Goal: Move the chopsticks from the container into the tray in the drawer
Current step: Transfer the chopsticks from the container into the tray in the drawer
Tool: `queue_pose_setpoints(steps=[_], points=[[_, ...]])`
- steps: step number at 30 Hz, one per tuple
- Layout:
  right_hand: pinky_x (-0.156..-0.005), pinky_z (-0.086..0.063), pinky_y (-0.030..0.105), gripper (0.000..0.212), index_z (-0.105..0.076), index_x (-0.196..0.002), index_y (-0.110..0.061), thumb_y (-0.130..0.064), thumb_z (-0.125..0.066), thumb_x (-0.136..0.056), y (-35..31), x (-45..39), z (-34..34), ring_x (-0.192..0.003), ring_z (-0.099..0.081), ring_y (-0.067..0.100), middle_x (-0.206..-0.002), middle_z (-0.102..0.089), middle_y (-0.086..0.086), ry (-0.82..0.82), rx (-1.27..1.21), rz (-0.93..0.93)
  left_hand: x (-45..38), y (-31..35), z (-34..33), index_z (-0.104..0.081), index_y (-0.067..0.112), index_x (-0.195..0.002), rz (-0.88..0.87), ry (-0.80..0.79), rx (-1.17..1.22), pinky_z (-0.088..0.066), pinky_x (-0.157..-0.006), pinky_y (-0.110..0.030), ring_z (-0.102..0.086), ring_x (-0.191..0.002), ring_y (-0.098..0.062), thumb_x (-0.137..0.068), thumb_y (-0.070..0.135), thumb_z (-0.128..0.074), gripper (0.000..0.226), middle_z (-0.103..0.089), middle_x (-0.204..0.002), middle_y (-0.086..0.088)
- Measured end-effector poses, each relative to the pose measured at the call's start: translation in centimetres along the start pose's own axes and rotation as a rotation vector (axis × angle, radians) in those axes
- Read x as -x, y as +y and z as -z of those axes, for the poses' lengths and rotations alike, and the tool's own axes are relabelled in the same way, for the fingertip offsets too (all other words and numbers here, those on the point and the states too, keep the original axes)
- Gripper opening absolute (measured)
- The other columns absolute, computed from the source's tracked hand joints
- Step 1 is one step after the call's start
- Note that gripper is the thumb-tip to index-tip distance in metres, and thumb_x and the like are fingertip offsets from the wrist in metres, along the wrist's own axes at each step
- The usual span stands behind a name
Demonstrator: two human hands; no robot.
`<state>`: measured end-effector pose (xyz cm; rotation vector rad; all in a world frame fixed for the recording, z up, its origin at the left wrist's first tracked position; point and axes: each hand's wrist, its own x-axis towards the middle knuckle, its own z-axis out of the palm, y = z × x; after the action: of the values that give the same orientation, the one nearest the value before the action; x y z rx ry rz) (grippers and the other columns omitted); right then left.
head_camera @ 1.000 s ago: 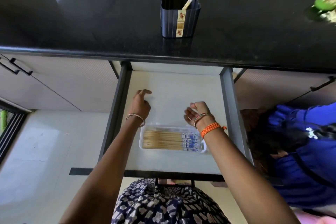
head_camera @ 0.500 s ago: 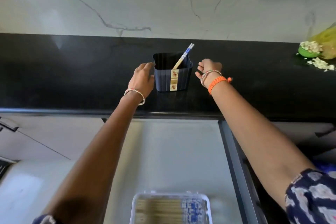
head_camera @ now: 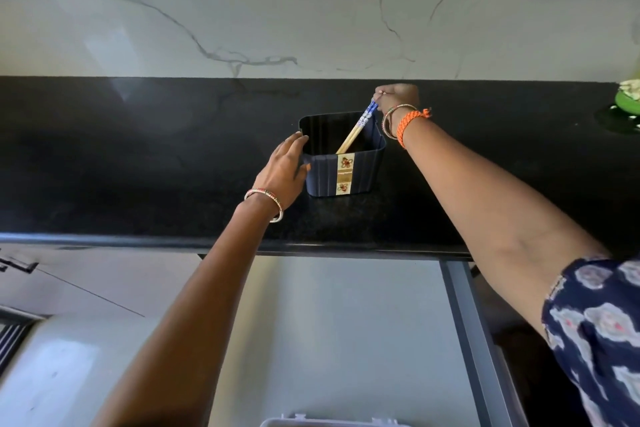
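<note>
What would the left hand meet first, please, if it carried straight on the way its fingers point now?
Probably nothing new: the left hand already rests against the left wall of the dark container, so pushing on would press that wall, though exact contact is hard to judge.

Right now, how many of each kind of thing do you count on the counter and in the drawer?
Chopsticks: 2, in the container, top ends pinched by the right hand
Container: 1, steadied by the left hand
Tray: 1, only its edge shows
Green item: 1
Total: 5
</note>
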<state>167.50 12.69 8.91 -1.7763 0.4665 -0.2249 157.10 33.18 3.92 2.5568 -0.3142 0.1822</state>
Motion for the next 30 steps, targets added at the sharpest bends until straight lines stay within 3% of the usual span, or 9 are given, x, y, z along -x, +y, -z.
queue_pose_setpoints(steps=[3,6,10,16,19,22,26,28,30], points=[[-0.047,-0.048,0.007,0.019,-0.071,-0.103,-0.003,-0.002,-0.065,-0.085,-0.4,0.7,0.3,-0.068,-0.062,0.008,-0.092,-0.069,0.006,0.005,-0.006,0.039,0.5,0.3,0.2,-0.027,0.015,-0.141,0.002,0.031,0.032,-0.032,-0.109,-0.034,-0.025,-0.14,-0.023,-0.091,0.015,-0.049,0.054,-0.025,-0.153,-0.005],[-0.07,-0.061,0.027,0.018,-0.07,-0.102,0.0,0.0,-0.066,-0.084,-1.1,2.0,1.4,-0.081,-0.068,0.017,-0.101,-0.071,0.013,0.029,-0.051,0.037,1.6,0.8,0.8,-0.029,0.015,-0.14,0.002,0.041,0.041,-0.031,-0.109,-0.034,-0.026,-0.14,-0.023,-0.091,0.015,-0.05,0.054,-0.027,-0.152,-0.006],[-0.079,-0.061,0.036,0.016,-0.071,-0.099,0.001,0.002,-0.064,-0.084,-2.9,5.3,4.7,-0.086,-0.07,0.023,-0.1,-0.072,0.017,0.173,-0.145,0.106,3.8,1.7,2.2,-0.033,0.014,-0.138,0.001,0.079,0.085,-0.033,-0.109,-0.036,-0.033,-0.136,-0.026,-0.09,0.014,-0.051,0.05,-0.033,-0.149,-0.008],[-0.069,-0.06,0.026,0.018,-0.063,-0.082,-0.008,0.008,-0.057,-0.087,-0.9,16.6,10.9,-0.075,-0.067,0.014,-0.081,-0.067,0.009,0.337,-0.656,0.204,14.3,0.5,-0.5,-0.043,0.006,-0.127,0.255,0.163,0.498,-0.04,-0.095,-0.027,-0.054,-0.118,-0.027,-0.089,0.006,-0.052,0.039,-0.056,-0.127,-0.016],[-0.062,-0.059,0.022,0.024,-0.06,-0.08,-0.012,0.009,-0.053,-0.089,3.5,22.4,12.6,-0.069,-0.067,0.007,-0.078,-0.066,0.006,0.282,-0.904,0.056,20.6,-1.7,-3.4,-0.053,0.005,-0.116,0.4,0.138,0.532,-0.047,-0.093,-0.036,-0.059,-0.108,-0.03,-0.088,0.002,-0.049,0.028,-0.061,-0.119,-0.016],[-0.057,-0.058,0.018,0.025,-0.057,-0.079,-0.012,0.008,-0.051,-0.092,11.6,28.9,12.1,-0.065,-0.064,0.006,-0.078,-0.062,0.005,0.206,-0.873,-0.228,25.9,-3.3,-5.7,-0.064,0.007,-0.099,0.578,0.103,0.567,-0.052,-0.089,-0.048,-0.064,-0.102,-0.029,-0.082,-0.003,-0.044,0.029,-0.068,-0.109,-0.015],[-0.06,-0.059,0.023,0.028,-0.055,-0.077,-0.007,0.015,-0.046,-0.092,22.6,36.9,11.1,-0.064,-0.062,0.012,-0.078,-0.057,0.01,0.175,-0.725,-0.605,32.8,-5.7,-8.1,-0.067,0.008,-0.091,0.786,0.004,0.59,-0.053,-0.084,-0.037,-0.063,-0.083,-0.022,-0.083,-0.002,-0.046,0.024,-0.067,-0.097,-0.014],[-0.077,-0.059,0.031,0.023,-0.059,-0.084,-0.001,0.016,-0.045,-0.092,26.0,39.1,11.5,-0.083,-0.061,0.021,-0.083,-0.059,0.013,0.16,-0.643,-0.726,35.3,-6.5,-8.5,-0.064,0.012,-0.09,0.922,-0.024,0.719,-0.051,-0.071,-0.031,-0.057,-0.071,-0.013,-0.086,0.001,-0.049,0.019,-0.062,-0.092,-0.011],[-0.086,-0.057,0.036,0.024,-0.059,-0.084,-0.001,0.016,-0.045,-0.091,27.9,40.0,11.9,-0.087,-0.06,0.023,-0.085,-0.061,0.01,0.126,-0.553,-0.774,36.9,-7.0,-8.6,-0.063,0.012,-0.098,1.025,-0.103,0.904,-0.05,-0.072,-0.027,-0.057,-0.075,-0.012,-0.087,0.003,-0.053,0.017,-0.062,-0.089,-0.007]])
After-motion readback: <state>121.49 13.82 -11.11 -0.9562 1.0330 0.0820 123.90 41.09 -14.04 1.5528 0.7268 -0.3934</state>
